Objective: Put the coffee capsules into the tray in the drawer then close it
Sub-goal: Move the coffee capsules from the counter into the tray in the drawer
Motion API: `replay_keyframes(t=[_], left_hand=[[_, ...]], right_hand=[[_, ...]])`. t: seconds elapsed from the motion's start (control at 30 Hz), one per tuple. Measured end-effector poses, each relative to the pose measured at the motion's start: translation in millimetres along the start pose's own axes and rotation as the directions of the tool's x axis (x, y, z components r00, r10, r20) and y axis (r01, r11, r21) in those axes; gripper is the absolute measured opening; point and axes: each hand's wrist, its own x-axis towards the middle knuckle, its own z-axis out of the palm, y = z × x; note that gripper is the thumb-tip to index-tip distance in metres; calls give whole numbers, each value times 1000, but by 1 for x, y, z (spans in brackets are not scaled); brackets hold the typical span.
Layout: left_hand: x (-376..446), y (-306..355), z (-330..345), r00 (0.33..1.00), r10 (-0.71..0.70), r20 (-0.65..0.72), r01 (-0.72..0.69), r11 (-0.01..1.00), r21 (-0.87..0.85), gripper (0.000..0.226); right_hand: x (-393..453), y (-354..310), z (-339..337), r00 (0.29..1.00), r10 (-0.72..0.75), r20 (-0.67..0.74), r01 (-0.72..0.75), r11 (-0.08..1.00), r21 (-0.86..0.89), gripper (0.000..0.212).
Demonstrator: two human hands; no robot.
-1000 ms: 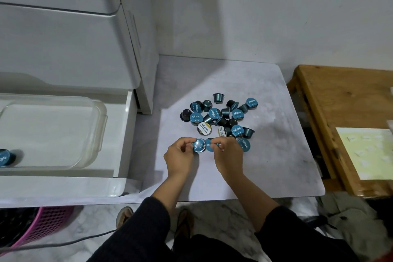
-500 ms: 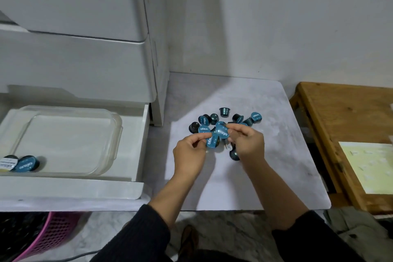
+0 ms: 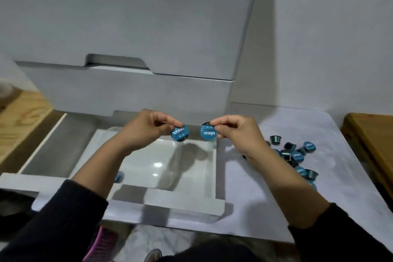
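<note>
Our left hand pinched one blue capsule, our right hand another, both held above the clear tray in the open drawer. The remaining capsules lay heaped on the table beside it.

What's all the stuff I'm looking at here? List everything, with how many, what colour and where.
held capsules: two, blue lids, one pinched in the left hand, one in the right, above the tray
loose capsules: a pile, too overlapped to count, blue and dark, on the table at right
capsule in tray: one showing, blue, near corner, partly hidden by the left arm
tray: one, clear, inside the open drawer
drawer: one open, white, bottom of the cabinet
cabinet: one, white, behind
table: one, pale marbled
wooden furniture: brown, far right
basket: one, pink, below
left hand; right hand: dark sleeves
</note>
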Motion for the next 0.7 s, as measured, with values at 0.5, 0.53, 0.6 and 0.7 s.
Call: replay_keyframes(t=[0.5, 0.53, 0.6, 0.7], left_hand=[[31, -151, -97, 875, -204, 438, 19, 920, 391, 20], [32, -156, -95, 868, -204, 452, 3, 914, 406, 21], [32, -164, -93, 856, -204, 476, -27, 901, 433, 22], [32, -171, -92, 843, -196, 501, -57, 894, 445, 21]], right_hand=[[51, 48, 192, 855, 386, 347, -191, 855, -482, 17], [50, 51, 194, 846, 404, 347, -205, 848, -488, 17], [50, 56, 195, 848, 401, 345, -196, 844, -500, 15], [49, 62, 198, 851, 394, 346, -189, 846, -499, 14]])
